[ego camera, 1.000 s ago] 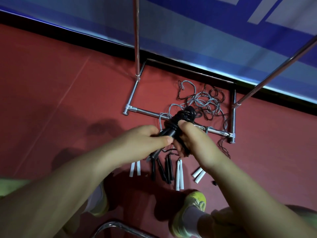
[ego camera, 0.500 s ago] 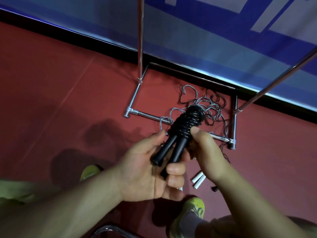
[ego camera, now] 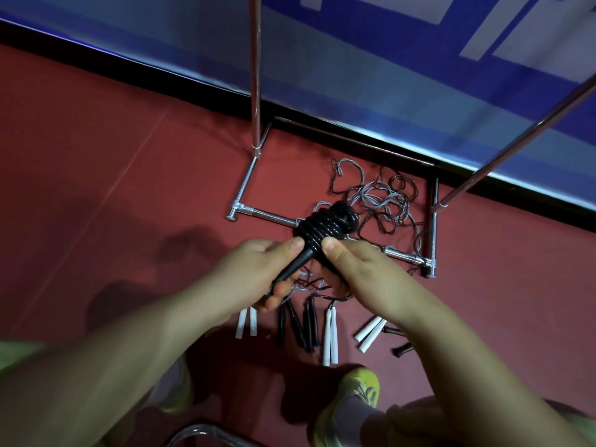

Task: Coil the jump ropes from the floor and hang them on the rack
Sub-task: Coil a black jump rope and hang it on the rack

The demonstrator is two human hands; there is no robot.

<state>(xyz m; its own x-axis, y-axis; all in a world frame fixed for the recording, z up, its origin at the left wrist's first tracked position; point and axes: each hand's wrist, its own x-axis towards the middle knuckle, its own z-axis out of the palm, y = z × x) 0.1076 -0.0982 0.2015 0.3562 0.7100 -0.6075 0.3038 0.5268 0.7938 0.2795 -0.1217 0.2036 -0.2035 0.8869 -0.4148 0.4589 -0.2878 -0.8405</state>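
Observation:
A black jump rope (ego camera: 325,229) is wound in tight turns round its own handles, forming a thick bundle held above the floor. My left hand (ego camera: 258,275) grips the black handles at the bundle's lower end. My right hand (ego camera: 354,269) pinches the coiled part from the right, thumb on top. Below them, a tangle of grey and dark ropes (ego camera: 380,201) lies on the red floor inside the base of the chrome rack (ego camera: 258,91). White handles (ego camera: 330,337) and black handles (ego camera: 306,324) lie in a row near my feet.
The rack's base bars (ego camera: 432,227) frame the tangle; one upright pole rises at centre, another slants at the upper right (ego camera: 516,146). A blue and white wall runs behind. My yellow shoes (ego camera: 354,391) stand at the bottom, with a chrome tube (ego camera: 200,433) beside them.
My left hand has closed round the handles, hiding most of them. Both hands with the bundle have shifted slightly upward in view, uncovering the row of handles on the floor.

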